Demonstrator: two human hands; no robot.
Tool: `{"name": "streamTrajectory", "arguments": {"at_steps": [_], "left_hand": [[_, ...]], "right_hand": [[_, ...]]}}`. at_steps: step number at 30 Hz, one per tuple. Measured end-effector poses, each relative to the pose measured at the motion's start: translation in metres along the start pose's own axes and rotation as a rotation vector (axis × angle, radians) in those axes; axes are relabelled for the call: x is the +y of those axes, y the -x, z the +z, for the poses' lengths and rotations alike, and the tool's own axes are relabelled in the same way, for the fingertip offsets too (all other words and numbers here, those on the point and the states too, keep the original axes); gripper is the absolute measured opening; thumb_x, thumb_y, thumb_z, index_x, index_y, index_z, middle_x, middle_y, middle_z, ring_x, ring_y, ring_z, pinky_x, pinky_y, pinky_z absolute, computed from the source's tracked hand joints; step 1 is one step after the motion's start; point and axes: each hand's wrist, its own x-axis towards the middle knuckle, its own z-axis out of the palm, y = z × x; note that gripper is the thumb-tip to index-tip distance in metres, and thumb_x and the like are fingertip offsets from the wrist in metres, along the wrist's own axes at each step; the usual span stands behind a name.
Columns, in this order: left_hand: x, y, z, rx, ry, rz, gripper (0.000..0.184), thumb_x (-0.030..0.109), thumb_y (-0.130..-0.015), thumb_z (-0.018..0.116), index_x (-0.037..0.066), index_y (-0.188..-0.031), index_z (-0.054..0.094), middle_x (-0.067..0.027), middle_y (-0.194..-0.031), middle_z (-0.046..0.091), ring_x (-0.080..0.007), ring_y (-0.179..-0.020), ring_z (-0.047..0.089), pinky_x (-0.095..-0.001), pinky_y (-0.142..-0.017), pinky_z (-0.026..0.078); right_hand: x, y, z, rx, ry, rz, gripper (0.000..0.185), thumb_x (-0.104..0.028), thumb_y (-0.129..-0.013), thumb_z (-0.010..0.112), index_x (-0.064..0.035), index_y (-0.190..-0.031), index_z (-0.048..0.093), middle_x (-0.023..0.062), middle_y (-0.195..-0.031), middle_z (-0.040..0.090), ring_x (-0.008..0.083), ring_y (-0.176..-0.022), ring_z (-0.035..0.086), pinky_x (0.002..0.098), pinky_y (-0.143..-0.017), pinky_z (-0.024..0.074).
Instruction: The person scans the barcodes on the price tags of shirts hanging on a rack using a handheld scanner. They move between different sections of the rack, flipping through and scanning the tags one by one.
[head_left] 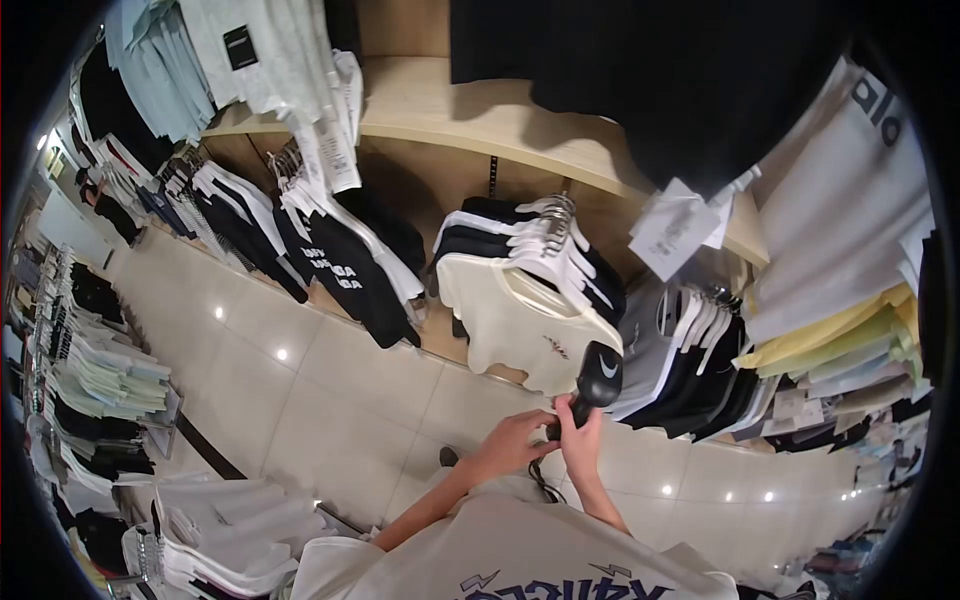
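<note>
A black handheld barcode scanner (pixel 600 372) is held out in front of my body, its head pointing up and away towards the clothes rack. My right hand (pixel 581 440) is wrapped around its handle. From the other side, my left hand (pixel 512 442) closes on the lower handle, its fingers partly hidden. A dark coiled cable (pixel 543 486) hangs below the grip. Just beyond the scanner, a cream T-shirt (pixel 520 315) with a small chest print faces me on a white hanger. Dark and white garments hang behind it.
A wooden shelf (pixel 440 115) runs above the hanging clothes. White paper tags (pixel 675 230) dangle at upper right beside yellow garments (pixel 825 335). More racks of shirts (pixel 105 385) line the left. White tops (pixel 225 530) hang close at lower left. Another person (pixel 110 210) is far left.
</note>
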Motion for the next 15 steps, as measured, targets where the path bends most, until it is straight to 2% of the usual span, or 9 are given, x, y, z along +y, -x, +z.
{"name": "streamTrajectory", "arguments": {"at_steps": [2, 3, 5, 9, 10, 11, 14, 15], "left_hand": [[-0.001, -0.002, 0.004, -0.012, -0.001, 0.001, 0.039, 0.022, -0.083, 0.077, 0.003, -0.114, 0.063, -0.0133, -0.11, 0.068, -0.0272, -0.098, 0.067, -0.0376, -0.089, 0.052], [-0.013, 0.049, -0.046, -0.034, 0.011, -0.014, 0.039, 0.022, -0.083, 0.077, 0.003, -0.114, 0.063, -0.0133, -0.11, 0.068, -0.0272, -0.098, 0.067, -0.0376, -0.089, 0.052], [-0.018, 0.062, -0.069, -0.012, 0.058, -0.039, 0.036, 0.021, -0.083, 0.077, 0.002, -0.11, 0.064, -0.0128, -0.109, 0.069, -0.0265, -0.096, 0.067, -0.0373, -0.087, 0.052], [-0.027, 0.085, -0.107, 0.025, 0.087, -0.04, 0.033, 0.02, -0.084, 0.075, 0.001, -0.109, 0.065, -0.0126, -0.106, 0.069, -0.0265, -0.094, 0.067, -0.0368, -0.085, 0.052], [-0.031, 0.088, -0.114, 0.057, 0.1, -0.06, 0.031, 0.019, -0.086, 0.074, 0.001, -0.11, 0.065, -0.0121, -0.106, 0.069, -0.0251, -0.095, 0.067, -0.0358, -0.085, 0.052], [-0.036, 0.09, -0.121, 0.089, 0.116, -0.08, 0.03, 0.018, -0.087, 0.072, 0.001, -0.111, 0.065, -0.0116, -0.105, 0.07, -0.0238, -0.095, 0.068, -0.0349, -0.085, 0.052], [-0.057, 0.088, -0.146, 0.2, 0.158, -0.123, 0.025, 0.02, -0.091, 0.068, 0.003, -0.109, 0.066, -0.0094, -0.102, 0.07, -0.0236, -0.091, 0.069, -0.0334, -0.079, 0.053], [-0.064, 0.086, -0.156, 0.205, 0.155, -0.126, 0.025, 0.02, -0.091, 0.068, 0.003, -0.109, 0.066, -0.0094, -0.102, 0.07, -0.0236, -0.091, 0.069, -0.0334, -0.079, 0.053]], "right_hand": [[-0.005, 0.001, -0.001, -0.014, -0.093, -0.049, 0.027, -0.019, -0.095, 0.066, 0.0007, -0.108, 0.055, 0.0107, -0.098, 0.068, 0.0134, -0.084, 0.064, 0.0265, -0.072, 0.0517], [-0.005, 0.038, 0.058, 0.002, -0.09, -0.025, 0.027, -0.019, -0.095, 0.066, 0.0007, -0.108, 0.055, 0.0107, -0.098, 0.068, 0.0134, -0.084, 0.064, 0.0265, -0.072, 0.0517], [-0.005, 0.04, 0.079, -0.121, -0.104, 0.115, 0.044, -0.015, -0.096, 0.063, -0.0009, -0.134, 0.046, 0.0068, -0.095, 0.063, 0.0132, -0.085, 0.064, 0.0269, -0.07, 0.0547], [-0.02, 0.05, 0.122, -0.169, -0.089, 0.116, 0.044, -0.016, -0.097, 0.062, -0.0011, -0.135, 0.045, 0.007, -0.094, 0.064, 0.0135, -0.089, 0.064, 0.0262, -0.072, 0.0551], [-0.025, 0.051, 0.134, -0.117, -0.132, 0.078, 0.026, -0.017, -0.096, 0.064, 0.0013, -0.109, 0.051, 0.0088, -0.092, 0.069, 0.0123, -0.078, 0.064, 0.0278, -0.068, 0.0522], [-0.026, 0.049, 0.142, -0.12, -0.132, 0.079, 0.026, -0.017, -0.096, 0.064, 0.0013, -0.109, 0.051, 0.0088, -0.092, 0.069, 0.0123, -0.078, 0.064, 0.0278, -0.068, 0.0522], [-0.023, 0.036, 0.161, -0.121, -0.119, -0.069, 0.022, -0.012, -0.096, 0.062, 0.0015, -0.109, 0.05, 0.0092, -0.093, 0.067, 0.0156, -0.088, 0.064, 0.0314, -0.082, 0.0507], [-0.025, 0.031, 0.168, -0.126, -0.121, -0.068, 0.022, -0.012, -0.096, 0.062, 0.0015, -0.109, 0.05, 0.0092, -0.093, 0.067, 0.0156, -0.088, 0.064, 0.0314, -0.082, 0.0507]]}}
